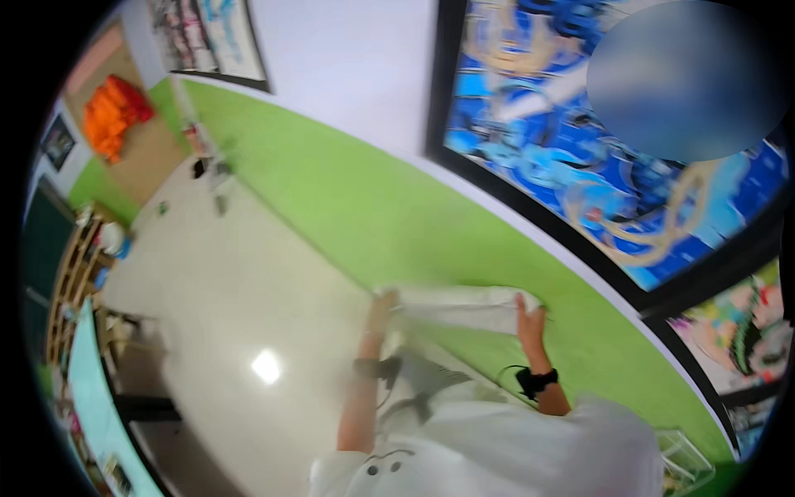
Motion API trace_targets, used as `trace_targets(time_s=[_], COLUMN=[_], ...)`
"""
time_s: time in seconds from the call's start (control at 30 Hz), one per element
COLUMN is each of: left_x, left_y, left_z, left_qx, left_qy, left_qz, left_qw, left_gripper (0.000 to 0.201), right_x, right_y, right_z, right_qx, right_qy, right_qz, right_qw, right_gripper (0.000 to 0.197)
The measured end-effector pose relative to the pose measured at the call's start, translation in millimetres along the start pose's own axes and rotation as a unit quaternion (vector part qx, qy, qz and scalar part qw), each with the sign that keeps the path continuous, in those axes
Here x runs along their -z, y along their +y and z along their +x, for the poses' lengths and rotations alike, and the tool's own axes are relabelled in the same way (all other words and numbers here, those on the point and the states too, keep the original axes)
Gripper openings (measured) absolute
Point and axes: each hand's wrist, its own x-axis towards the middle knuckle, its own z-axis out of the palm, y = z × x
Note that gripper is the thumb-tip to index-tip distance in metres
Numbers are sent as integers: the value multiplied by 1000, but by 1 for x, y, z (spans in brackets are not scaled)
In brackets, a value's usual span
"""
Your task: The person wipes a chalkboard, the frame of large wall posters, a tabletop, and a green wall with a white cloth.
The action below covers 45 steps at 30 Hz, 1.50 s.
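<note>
A white, cloth-like folded strip point(464, 308) stretches level in front of me, close to the green lower wall. My left hand point(383, 308) is closed on its left end, though motion blurs the fingers. At the other end, my right hand point(530, 321) grips the corner with fingers wrapped over the edge. Dark bands circle both wrists, and a thin cable loops beside the right one. My white shirt fills the bottom of the view.
Framed colourful pictures point(546, 199) hang along the wall point(331, 178) on my right. Pale glossy floor point(248, 290) runs off to the far left. A light-blue table point(95, 398), wooden shelves point(70, 302) and an orange garment point(116, 116) stand leftward. A clear container point(686, 460) sits lower right.
</note>
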Motion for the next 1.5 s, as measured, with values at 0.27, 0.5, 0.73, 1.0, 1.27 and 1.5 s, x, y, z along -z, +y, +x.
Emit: trace_targets(time_s=[0.27,0.5,0.73,1.0,1.27,1.5], left_x=[73,61,92,122,261,347], left_y=[159,307,271,302,404,416], left_z=[80,166,269,386,516,615], left_qx=[-136,-167,-337,-320,-286,-281], left_qy=[99,152,116,191,142,187], left_qz=[-55,161,434,-27,-359,-359], left_qw=[984,961,828,928,877,870], left_gripper=[38,53,54,31,36,40], right_x=[-140,-240,-293,-387,-535,-655], right_y=[-107,-217,-262,-329,-463,-513], right_z=[30,79,91,101,139,169], right_qx=[-50,-102,-129,-178,-139,-165], right_qy=[-164,-184,-192,-174,-233,-319], right_qz=[232,377,393,351,349,321], right_qw=[957,902,890,903,897,877], right_gripper=[35,30,30,33,31,42])
